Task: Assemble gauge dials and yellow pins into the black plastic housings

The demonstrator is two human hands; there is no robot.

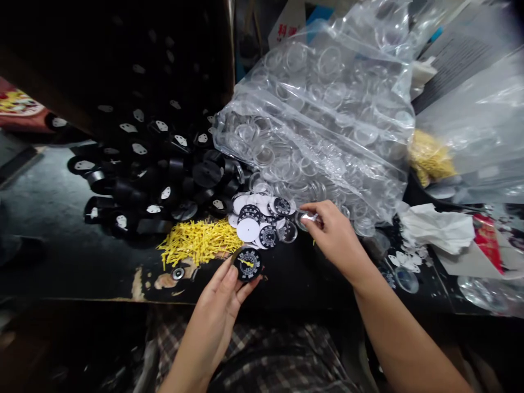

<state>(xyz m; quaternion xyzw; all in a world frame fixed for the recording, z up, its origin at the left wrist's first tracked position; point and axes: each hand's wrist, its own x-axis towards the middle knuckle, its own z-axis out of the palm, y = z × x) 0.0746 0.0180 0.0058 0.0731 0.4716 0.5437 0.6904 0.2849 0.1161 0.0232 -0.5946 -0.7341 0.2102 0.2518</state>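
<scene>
My left hand [224, 292] grips a round black dial gauge [247, 264] with white markings and a yellow pointer, its face turned up toward me. Over to the right, my right hand [327, 226] pinches a clear round lens cover [305, 219] between thumb and fingers, at the edge of the dial pile. Loose dial discs [248, 230], some white side up and some printed black, lie just beyond the gauge. A heap of yellow pointers [200, 240] spreads left of the discs.
Many black round housings [135, 191] are piled at the left back. A plastic bag [319, 120] spills clear covers behind the discs. Crumpled white tissue [438, 226] and small white plates [405, 261] lie to the right. The table's front edge [123, 299] is near me.
</scene>
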